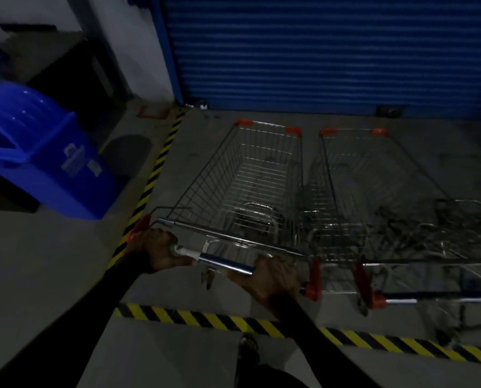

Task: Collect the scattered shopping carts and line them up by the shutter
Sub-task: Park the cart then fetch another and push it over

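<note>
A wire shopping cart point(250, 175) with orange corner caps stands in front of me, its nose toward the blue shutter point(331, 51). My left hand point(158, 249) grips the left end of its chrome handle bar point(225, 263). My right hand point(273, 275) grips the right end. A second cart point(371, 175) stands parallel just to the right, also facing the shutter. Further right, more wire cart frames point(441, 233) blur together in the dark.
A blue plastic bin point(51, 152) sits at the left, outside the yellow-black floor tape point(155, 175). Another tape strip point(261, 323) runs across the floor under my arms. My sandalled foot point(249, 348) shows below. A dark cabinet point(74, 63) stands left of the shutter.
</note>
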{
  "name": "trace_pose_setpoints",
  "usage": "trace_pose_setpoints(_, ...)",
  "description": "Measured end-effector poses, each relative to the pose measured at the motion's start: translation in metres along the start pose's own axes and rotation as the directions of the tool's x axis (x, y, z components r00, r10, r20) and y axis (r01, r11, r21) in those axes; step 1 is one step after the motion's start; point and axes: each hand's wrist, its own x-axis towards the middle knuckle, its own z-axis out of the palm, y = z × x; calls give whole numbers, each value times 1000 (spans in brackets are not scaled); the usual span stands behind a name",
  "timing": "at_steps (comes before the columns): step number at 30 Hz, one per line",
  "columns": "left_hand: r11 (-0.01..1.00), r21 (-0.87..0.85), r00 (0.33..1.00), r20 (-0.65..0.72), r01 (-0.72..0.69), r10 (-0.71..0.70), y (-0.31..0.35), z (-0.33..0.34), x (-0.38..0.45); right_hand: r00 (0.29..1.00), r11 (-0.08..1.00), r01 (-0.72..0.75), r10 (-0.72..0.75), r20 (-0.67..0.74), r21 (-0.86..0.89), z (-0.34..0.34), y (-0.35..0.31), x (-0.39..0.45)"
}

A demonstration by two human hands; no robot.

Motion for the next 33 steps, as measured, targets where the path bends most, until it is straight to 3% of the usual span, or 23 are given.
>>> trace_pose_setpoints(1,999,16,999,-29,-45,46,-3,-5,9,986,999,34,-37,-165,-23,-1,-4,9)
trace_pose_setpoints(3,995,32,990,-103,-98,101,-13,-11,31,873,988,131,-155,-462,-84,12,-8,27)
trace_pose_setpoints(5,990,67,968,-210,-127,138,-16,-17,54,778,976,203,-210,-592,-79,16,-15,47)
trace_pose_setpoints(7,987,46,938,-307,-157,163,-19,-18,72,812,983,162,-183,-555,-87,18,-17,67)
trace_pose_setpoints(9,983,-21,917,-365,-183,163,-23,-28,91,932,997,67,-77,-354,-41,8,-23,86)
trace_pose_setpoints(10,978,-64,919,-358,-199,164,-24,-33,102,956,1000,21,-26,-292,-22,5,-26,95)
trace_pose_setpoints(12,970,-103,929,-324,-220,176,-28,-36,124,967,998,-46,53,-250,33,-6,-35,112)
trace_pose_setpoints(16,957,-48,860,-453,-287,235,-41,-45,159,990,993,-122,122,-75,12,-36,-59,135)
trace_pose_setpoints(19,935,-29,840,-449,-354,305,-44,-59,172,976,980,-196,198,-89,28,-40,-67,151)
trace_pose_setpoints(24,933,-37,871,-375,-358,319,-57,-64,203,959,961,-265,254,-123,-84,-55,-87,159)
trace_pose_setpoints(27,913,-29,807,-479,-407,345,-66,-61,214,936,935,-320,288,-202,-151,-57,-102,156)
trace_pose_setpoints(30,899,-84,833,-421,-431,360,-70,-63,222,910,905,-398,369,-191,-149,-58,-122,148)
trace_pose_setpoints(33,876,-92,826,-393,-473,404,-71,-60,225,908,913,-386,351,-229,-130,-53,-132,131)
